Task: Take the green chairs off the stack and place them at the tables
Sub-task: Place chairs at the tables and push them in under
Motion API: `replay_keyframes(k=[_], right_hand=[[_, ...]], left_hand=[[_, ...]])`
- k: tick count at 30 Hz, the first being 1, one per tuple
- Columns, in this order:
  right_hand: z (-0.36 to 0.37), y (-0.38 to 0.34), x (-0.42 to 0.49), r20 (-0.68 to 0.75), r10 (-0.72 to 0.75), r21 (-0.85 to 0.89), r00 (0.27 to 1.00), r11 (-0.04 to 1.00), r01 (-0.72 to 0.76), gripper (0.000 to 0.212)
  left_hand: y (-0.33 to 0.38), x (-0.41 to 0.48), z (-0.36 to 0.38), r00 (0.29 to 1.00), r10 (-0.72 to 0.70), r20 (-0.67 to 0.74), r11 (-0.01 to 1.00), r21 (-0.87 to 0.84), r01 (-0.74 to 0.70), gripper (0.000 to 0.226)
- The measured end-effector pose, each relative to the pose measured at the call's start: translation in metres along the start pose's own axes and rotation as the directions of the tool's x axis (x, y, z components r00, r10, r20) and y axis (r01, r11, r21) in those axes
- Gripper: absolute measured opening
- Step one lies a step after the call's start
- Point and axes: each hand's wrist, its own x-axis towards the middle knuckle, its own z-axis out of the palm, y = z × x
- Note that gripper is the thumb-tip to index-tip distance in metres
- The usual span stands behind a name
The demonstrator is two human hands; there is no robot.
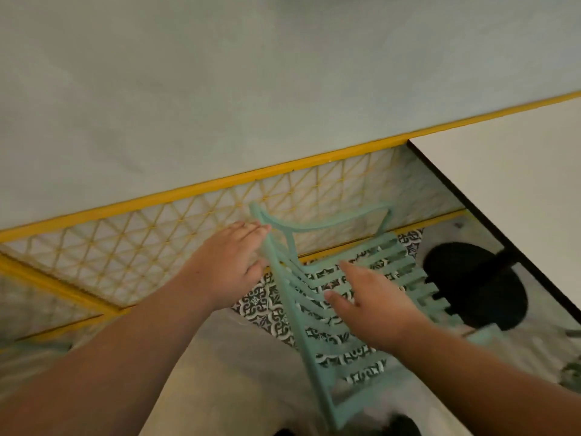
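A: Where's the green chair (pixel 317 297)?
B: Center-right, on the patterned floor (pixel 261 305), btwn the yellow lattice wall (pixel 132 247) & the white desk (pixel 509 196). Black desk base (pixel 478 281) just behind its seat.
A: Hands?
B: Left hand (pixel 232 262) flat, fingers straight, tips at the backrest's left corner, not wrapped. Right hand (pixel 374 303) spread loose over the seat slats; contact can't tell, it's blurry.
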Motion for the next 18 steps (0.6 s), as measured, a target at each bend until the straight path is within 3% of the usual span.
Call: replay_keyframes(k=[6,10,15,18], right_hand=[[0.009,-0.004,-0.004,-0.029,0.113,-0.006,0.993,0.994,-0.113,0.078],[0.002,0.007,0.006,-0.127,0.21,-0.025,0.969,0.976,-0.215,0.076],[0.02,-0.001,0.005,-0.176,0.396,0.036,0.901,0.918,-0.396,0.079],[0.045,-0.021,0.01,-0.232,0.528,0.082,0.817,0.847,-0.525,0.078]], left_hand=[[-0.021,0.052,0.006,0.987,0.156,0.033,0.988,0.017,-0.156,0.067],[-0.024,0.087,0.019,0.969,0.245,0.013,0.969,-0.008,-0.245,0.066],[-0.044,0.122,0.035,0.928,0.366,0.074,0.93,-0.012,-0.367,0.067],[-0.071,0.153,0.043,0.877,0.464,0.123,0.883,0.017,-0.469,0.068]])
